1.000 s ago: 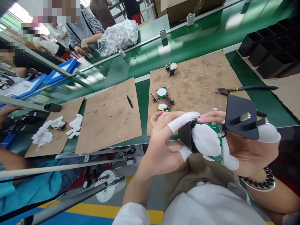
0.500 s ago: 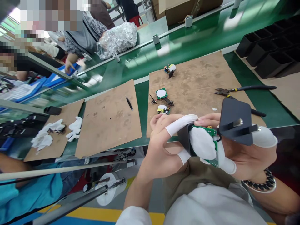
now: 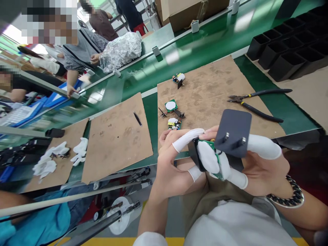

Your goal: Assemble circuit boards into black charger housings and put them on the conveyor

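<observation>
Head view, hands [image 3: 171, 165] [image 3: 266, 171] gripping case [image 3: 195, 155], plain black plug [image 3: 233, 128]

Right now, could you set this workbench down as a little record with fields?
Left hand: holds a black plastic housing
Right hand: grips a green circuit board, partly inside the housing
On that board: white filler
In front of right fingers: black two-pin plug plate
Finger covering: white finger cots on both hands
Cardboard sheet: small circuit assemblies; diagonal cutters, handles spread
Far right: rows of black open-topped housings
</observation>
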`<state>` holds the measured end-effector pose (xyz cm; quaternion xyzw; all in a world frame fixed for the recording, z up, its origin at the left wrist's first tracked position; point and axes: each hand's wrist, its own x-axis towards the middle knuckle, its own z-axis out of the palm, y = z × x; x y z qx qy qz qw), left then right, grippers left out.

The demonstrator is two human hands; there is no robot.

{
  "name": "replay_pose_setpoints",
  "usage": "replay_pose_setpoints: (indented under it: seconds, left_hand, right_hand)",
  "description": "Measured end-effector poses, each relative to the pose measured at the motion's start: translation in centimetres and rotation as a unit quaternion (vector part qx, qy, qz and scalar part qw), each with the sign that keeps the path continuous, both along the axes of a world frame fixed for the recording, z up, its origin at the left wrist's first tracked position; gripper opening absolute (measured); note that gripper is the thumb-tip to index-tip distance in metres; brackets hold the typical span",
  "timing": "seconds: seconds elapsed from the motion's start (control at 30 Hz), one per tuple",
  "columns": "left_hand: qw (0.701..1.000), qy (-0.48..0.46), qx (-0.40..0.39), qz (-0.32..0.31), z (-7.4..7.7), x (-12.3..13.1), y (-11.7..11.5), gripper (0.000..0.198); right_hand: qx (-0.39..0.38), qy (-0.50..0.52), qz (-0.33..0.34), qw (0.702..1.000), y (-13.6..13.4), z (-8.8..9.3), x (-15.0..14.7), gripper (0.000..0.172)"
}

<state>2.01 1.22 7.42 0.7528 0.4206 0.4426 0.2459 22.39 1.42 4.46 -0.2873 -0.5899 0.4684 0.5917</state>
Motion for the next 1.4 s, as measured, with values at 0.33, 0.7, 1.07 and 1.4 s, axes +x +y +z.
replay_pose_setpoints:
  seconds: [0.33, 0.7, 1.07, 1.4]
  left_hand:
    - [0.954, -0.118, -0.272, 0.046, -7.3, 1.0, 3.0, 0.089]
    - [0.979, -0.055, -0.188, 0.048, -7.5, 1.6, 2.2, 0.072]
    - [0.987, 0.019, -0.149, 0.051, -7.6, 1.7, 1.9, 0.071]
    - [0.988, 0.016, -0.152, 0.036, -7.8, 1.6, 1.9, 0.070]
  right_hand:
    - [0.181, -0.457, -0.054, 0.869, 2.9, -1.0, 2.7, 0.068]
    - [0.472, -0.546, -0.114, 0.683, 4.2, -0.3, 1.5, 0.024]
    - [0.526, -0.551, -0.078, 0.643, 5.0, 1.1, 2.2, 0.031]
    - [0.268, -0.374, -0.035, 0.887, 3.6, -1.4, 1.7, 0.042]
